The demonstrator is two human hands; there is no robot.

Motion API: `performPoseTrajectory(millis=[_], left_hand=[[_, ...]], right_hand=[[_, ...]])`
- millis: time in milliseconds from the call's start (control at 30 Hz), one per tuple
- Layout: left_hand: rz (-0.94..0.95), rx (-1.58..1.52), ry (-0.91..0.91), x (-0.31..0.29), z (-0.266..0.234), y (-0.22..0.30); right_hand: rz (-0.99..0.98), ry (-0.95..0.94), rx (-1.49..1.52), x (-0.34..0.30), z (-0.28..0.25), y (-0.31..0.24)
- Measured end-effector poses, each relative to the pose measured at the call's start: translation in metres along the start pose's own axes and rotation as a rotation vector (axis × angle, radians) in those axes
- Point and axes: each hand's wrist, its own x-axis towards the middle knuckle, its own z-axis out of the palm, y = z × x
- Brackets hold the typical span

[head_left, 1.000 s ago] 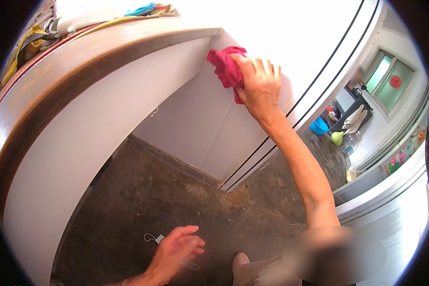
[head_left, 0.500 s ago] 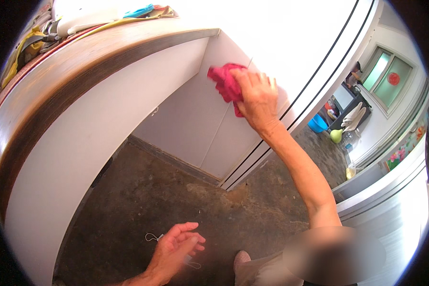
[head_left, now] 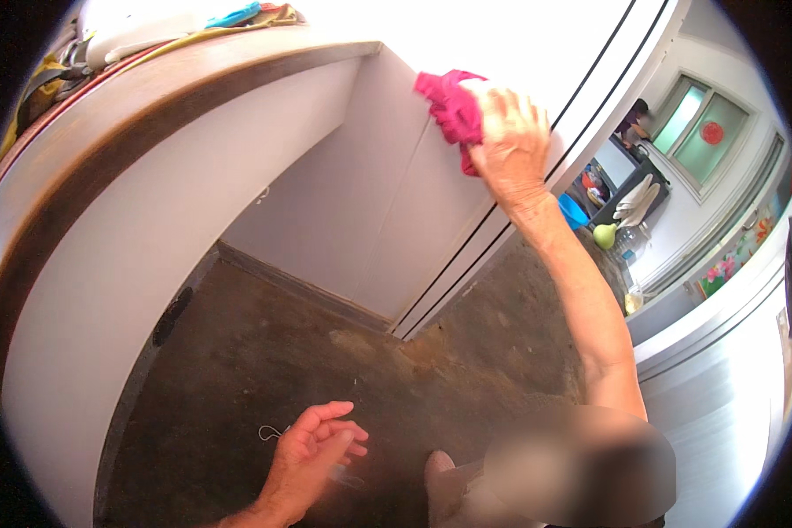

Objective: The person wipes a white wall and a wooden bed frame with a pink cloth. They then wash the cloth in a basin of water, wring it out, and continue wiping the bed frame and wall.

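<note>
A crumpled magenta cloth (head_left: 456,110) is bunched under my right hand (head_left: 515,141). My fingers press it to the white panel (head_left: 396,189), close to the dark lines along the panel's right edge. Lower in view, my left hand (head_left: 312,458) hovers over the dark floor with its fingers apart and slightly bent. A thin white cord loop (head_left: 270,432) shows beside that hand, and a pale thing partly hides behind the fingers. I cannot tell whether these touch the hand or lie on the floor.
A curved wooden ledge (head_left: 150,84) with cloths and a white object runs along the left. At right, a doorway shows another person (head_left: 634,123), a blue basin (head_left: 574,212), a green gourd-shaped thing (head_left: 605,236) and a clear bottle (head_left: 627,244). My shoe (head_left: 440,461) stands below.
My right hand has slid the cloth up and to the right across the white panel. My left hand keeps nearly the same pose. The whole view has shifted a little.
</note>
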Motion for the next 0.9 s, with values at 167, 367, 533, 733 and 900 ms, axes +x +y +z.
performPoseTrajectory(millis=[167,367,533,733,900], left_hand=[[-0.013,0.023,0.015,0.0,-0.003,-0.005],[-0.006,0.041,0.023,-0.008,0.004,-0.001],[-0.066,0.091,0.073,-0.006,0.0,-0.008],[-0.075,0.048,0.166,0.051,0.027,-0.026],[-0.012,-0.16,0.143,0.104,0.016,-0.062]], right_hand=[[0.03,-0.047,-0.003,-0.071,0.02,-0.036],[-0.243,-0.499,0.294,-0.193,0.049,-0.089],[0.206,-0.903,0.832,-0.184,-0.001,-0.117],[0.955,-1.162,1.754,-0.182,-0.074,-0.164],[1.243,-1.239,1.878,-0.195,-0.093,-0.153]])
